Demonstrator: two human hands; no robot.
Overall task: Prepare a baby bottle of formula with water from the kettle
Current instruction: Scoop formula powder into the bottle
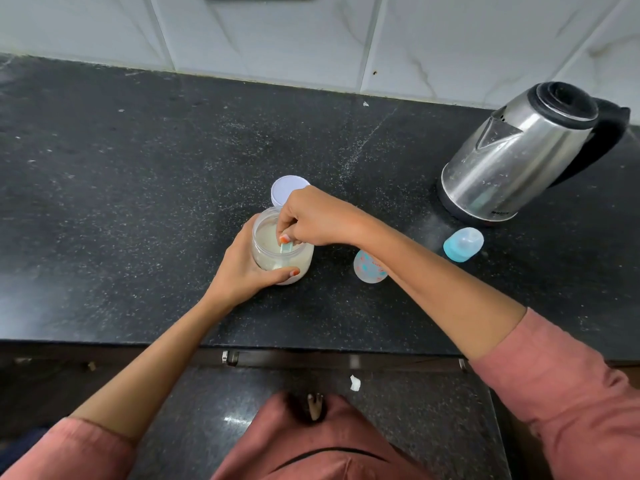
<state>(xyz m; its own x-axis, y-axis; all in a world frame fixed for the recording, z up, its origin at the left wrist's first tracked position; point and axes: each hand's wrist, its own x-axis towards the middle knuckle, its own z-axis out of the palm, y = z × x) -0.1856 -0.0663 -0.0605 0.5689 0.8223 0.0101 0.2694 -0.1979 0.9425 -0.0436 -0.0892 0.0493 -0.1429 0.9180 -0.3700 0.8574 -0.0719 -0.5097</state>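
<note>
An open clear jar of pale formula powder (268, 249) stands on the black counter (138, 188). My left hand (244, 268) grips its side. My right hand (311, 220) reaches over the jar's mouth and pinches a small teal scoop (286, 248) that dips into the powder. The jar's white lid (287, 192) lies just behind. A clear baby bottle (370, 266) with printed marks stands open to the right of the jar, partly under my right forearm. Its blue cap with the teat (463, 244) lies further right. The steel kettle (519, 154) stands at the back right.
A tiled wall (311, 39) runs behind the counter. The counter's front edge (311, 346) is near my body, with drawer handles below it. A small white scrap (355, 382) lies on the floor.
</note>
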